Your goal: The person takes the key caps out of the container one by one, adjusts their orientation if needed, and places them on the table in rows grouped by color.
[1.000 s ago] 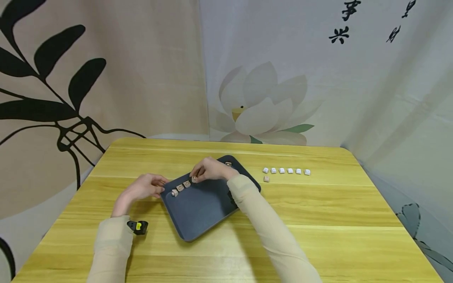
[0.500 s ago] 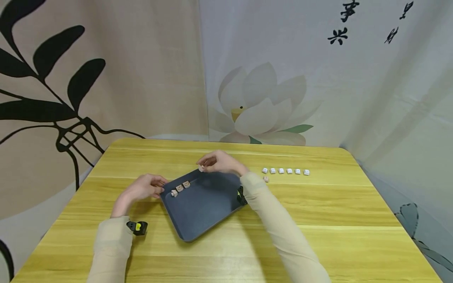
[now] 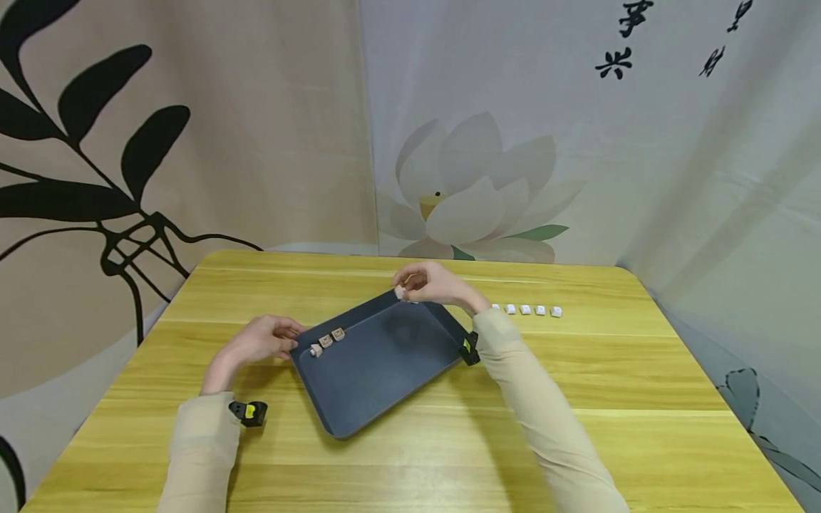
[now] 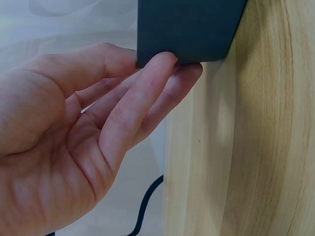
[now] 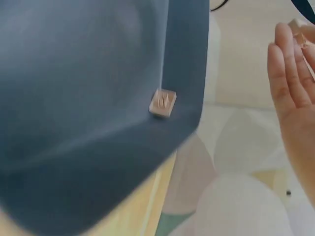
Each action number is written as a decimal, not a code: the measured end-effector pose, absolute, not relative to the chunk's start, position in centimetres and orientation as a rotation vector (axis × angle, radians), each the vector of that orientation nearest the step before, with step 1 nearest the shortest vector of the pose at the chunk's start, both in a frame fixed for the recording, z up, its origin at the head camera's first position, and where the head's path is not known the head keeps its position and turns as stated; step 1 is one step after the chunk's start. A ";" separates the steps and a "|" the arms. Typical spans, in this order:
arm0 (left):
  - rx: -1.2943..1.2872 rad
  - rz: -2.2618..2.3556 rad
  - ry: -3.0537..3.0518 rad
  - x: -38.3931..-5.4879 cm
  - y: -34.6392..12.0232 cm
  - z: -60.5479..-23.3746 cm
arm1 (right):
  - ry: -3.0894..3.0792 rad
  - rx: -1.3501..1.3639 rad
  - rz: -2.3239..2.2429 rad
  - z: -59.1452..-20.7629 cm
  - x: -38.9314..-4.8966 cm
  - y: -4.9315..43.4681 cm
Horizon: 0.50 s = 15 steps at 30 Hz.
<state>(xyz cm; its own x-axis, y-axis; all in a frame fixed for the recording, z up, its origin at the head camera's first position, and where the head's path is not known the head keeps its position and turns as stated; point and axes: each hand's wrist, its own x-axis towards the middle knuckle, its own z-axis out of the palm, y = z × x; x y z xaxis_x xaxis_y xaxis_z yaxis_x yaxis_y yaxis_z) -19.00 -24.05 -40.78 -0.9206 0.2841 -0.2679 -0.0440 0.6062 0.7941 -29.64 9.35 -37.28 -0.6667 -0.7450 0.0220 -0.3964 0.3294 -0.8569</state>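
A printed curtain (image 3: pixel 295 157) hangs beyond the tray. The wooden tabletop (image 3: pixel 577 420) spreads under the tray and out on every side of it. The dark rectangular tray (image 3: pixel 385 377) lies askew, one corner pointing away from the person and one toward the left.

The right hand (image 3: pixel 439 283) is at the tray's far corner, thumb and fingers pinching one small block. The left hand (image 3: pixel 261 338) grips the tray's left corner between thumb and fingers; whether that corner is raised, I cannot tell. A wrist camera (image 3: pixel 249 413) sits left of the tray's near corner, and a second one (image 3: pixel 470 349) shows by the tray's right corner.

The blocks are smallest. Three brownish blocks (image 3: pixel 326 341) stand in a short row inside the tray, along the far-left wall near the left corner. A single block (image 5: pixel 162 102) lies in the tray's far corner, at the foot of the wall. The held block (image 3: pixel 400 292) is by the tray's far rim, apart from it. To the right of the tray runs a line of white blocks (image 3: pixel 526 310), its nearer end partly hidden by the wrist.

I judge the work to be partway: the three-block row and the white line look orderly, while the held block is unplaced and the corner one sits out of line.
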 end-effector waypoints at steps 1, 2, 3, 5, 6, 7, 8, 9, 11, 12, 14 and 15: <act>0.194 1.236 2.467 -19.0 -24.1 -40.8 | 2.240 -0.993 -1.271 -37.2 -29.6 9.9; 0.194 1.238 2.466 -19.0 -24.0 -40.8 | 2.257 -0.972 -1.269 -37.2 -29.6 10.4; 0.194 1.238 2.467 -19.0 -24.0 -40.7 | 2.273 -0.951 -1.267 -37.1 -29.5 11.0; 0.195 1.237 2.469 -18.9 -24.0 -40.7 | 2.291 -0.920 -1.275 -37.2 -29.4 12.1; 0.196 1.235 2.471 -18.9 -24.0 -40.7 | 2.294 -0.905 -1.287 -37.3 -29.3 12.6; 0.198 1.233 2.473 -18.9 -24.0 -40.7 | 2.294 -0.893 -1.298 -37.4 -29.2 13.2; 0.200 1.229 2.476 -18.9 -24.1 -40.7 | 2.287 -0.877 -1.313 -37.5 -29.1 13.8; 0.200 1.227 2.478 -18.9 -24.1 -40.7 | 2.288 -0.863 -1.322 -37.7 -29.1 14.4; 0.200 1.226 2.477 -18.9 -24.1 -40.7 | 2.283 -0.828 -1.346 -38.2 -28.9 15.6; 0.200 1.226 2.475 -18.9 -24.1 -40.8 | 2.283 -0.815 -1.357 -38.4 -28.8 16.2; 0.199 1.226 2.473 -18.9 -24.1 -40.8 | 2.286 -0.781 -1.374 -39.1 -28.8 17.5; 0.197 1.229 2.472 -18.9 -24.0 -40.8 | 2.300 -0.782 -1.371 -39.5 -28.8 18.2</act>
